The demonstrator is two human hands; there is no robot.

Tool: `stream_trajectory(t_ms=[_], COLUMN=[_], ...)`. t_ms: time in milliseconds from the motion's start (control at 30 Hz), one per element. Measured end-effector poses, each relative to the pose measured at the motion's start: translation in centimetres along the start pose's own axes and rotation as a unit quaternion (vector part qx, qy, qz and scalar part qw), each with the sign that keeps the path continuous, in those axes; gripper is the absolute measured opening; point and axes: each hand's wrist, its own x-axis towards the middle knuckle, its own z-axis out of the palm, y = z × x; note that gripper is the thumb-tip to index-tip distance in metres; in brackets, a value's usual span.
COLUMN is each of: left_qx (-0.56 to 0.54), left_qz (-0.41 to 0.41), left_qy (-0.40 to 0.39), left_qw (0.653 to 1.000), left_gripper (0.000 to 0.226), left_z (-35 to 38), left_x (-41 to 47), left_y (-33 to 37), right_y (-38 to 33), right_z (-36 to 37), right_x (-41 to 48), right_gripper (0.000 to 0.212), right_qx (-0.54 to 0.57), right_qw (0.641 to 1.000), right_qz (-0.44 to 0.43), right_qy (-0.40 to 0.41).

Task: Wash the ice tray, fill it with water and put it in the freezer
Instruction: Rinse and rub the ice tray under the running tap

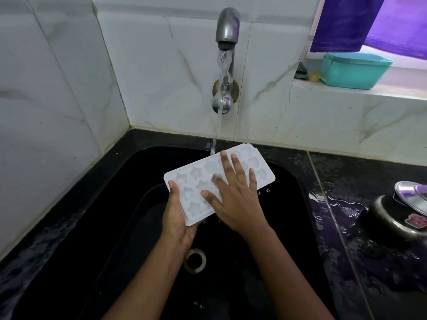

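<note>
two bare forearms came up from the bottom edge, over the sink.

black sink [111,239] was the biggest thing: deep, matte, rounded corners, wet walls. white marble-look wall tiles [161,65], glossy with grey veins, met in a corner behind it. black polished counter [346,181] ran to the right, puddled with water, and only a narrow strip of it lay between sink rim and wall.

ice tray [193,174] was white translucent plastic, rectangular with rounded corners, star and round-shaped cavities facing up. it was held in the air over the middle of the sink, tilted, its far end toward the tap. open room lay below it and on both sides.

right hand [235,197] lay flat on top of the tray, fingers straight and spread, gripping nothing. left hand [178,218] gripped the tray's near short end, thumb on the top rim and fingers underneath.

purple cloth [351,21] hung top right above a teal plastic tub [354,70], lidded, on the window ledge. dark pot [392,220] with a tilted steel lid [413,195] sat at the counter's right edge, well apart from the tray.

steel tap [227,24], wall-mounted with a curved spout, was running; water stream [224,65] hit the tray's far edge just beside the right fingertips. round metal drain [195,260] sat in the sink floor between the forearms.
</note>
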Motion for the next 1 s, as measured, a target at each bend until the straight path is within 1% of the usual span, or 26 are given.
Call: stream_trajectory(t_ms=[67, 167, 233, 300, 367, 433, 533, 600, 700, 833, 867, 1000], left_qx=[0.001, 0.019, 0.016, 0.002, -0.002, 0.004, 0.012, -0.001, -0.006, 0.008, 0.007, -0.004], left_qz=[0.009, 0.008, -0.001, -0.002, 0.007, 0.009, -0.006, -0.009, 0.01, -0.001, -0.003, 0.013], left_qy=[0.001, -0.002, -0.005, -0.001, 0.004, 0.006, 0.008, 0.009, 0.018, 0.017, 0.017, 0.023], left_qw=[1.0, 1.0, 1.0, 1.0, 1.0, 1.0, 1.0, 1.0, 1.0, 1.0, 1.0, 1.0], left_gripper=[0.062, 0.061, 0.065, 0.068, 0.065, 0.062, 0.063, 0.066, 0.063, 0.062, 0.063, 0.064], left_z=[-0.2, 0.0, 0.1, 0.1, -0.1, 0.0, 0.2, 0.1, -0.1, 0.2, 0.3, -0.1], left_x=[0.0, -0.2, -0.3, -0.2, 0.0, 0.0, -0.2, -0.1, 0.1, -0.1, -0.1, 0.1], left_y=[0.2, -0.1, -0.4, -0.3, 0.0, 0.0, -0.5, -0.5, -0.2, -0.6, -0.7, -0.5], right_y=[0.7, 1.2, 0.7, 0.5, 0.8, 1.3, 0.8, 0.5, 1.0, 0.8, 0.6, 1.0], right_z=[-0.5, -0.5, -0.3, -0.3, -0.5, -0.6, 0.0, 0.3, -0.1, 0.3, 0.4, 0.0], right_x=[0.2, 0.2, 0.2, 0.1, 0.2, 0.3, 0.1, 0.0, 0.1, 0.0, -0.1, 0.1], right_gripper=[0.071, 0.065, 0.06, 0.063, 0.067, 0.065, 0.06, 0.064, 0.069, 0.059, 0.059, 0.068], right_qx=[0.015, -0.007, -0.007, 0.002, 0.013, 0.006, -0.013, -0.007, 0.015, 0.003, -0.001, 0.014], right_qw=[1.0, 0.999, 0.999, 1.0, 1.0, 1.0, 0.999, 0.999, 1.0, 0.998, 0.998, 1.0], right_qz=[-0.007, 0.015, 0.018, 0.001, -0.012, 0.001, 0.013, 0.004, 0.001, 0.034, 0.033, 0.001], right_qy=[-0.012, 0.03, 0.049, 0.018, -0.011, 0.001, 0.046, 0.032, -0.005, 0.061, 0.055, -0.016])
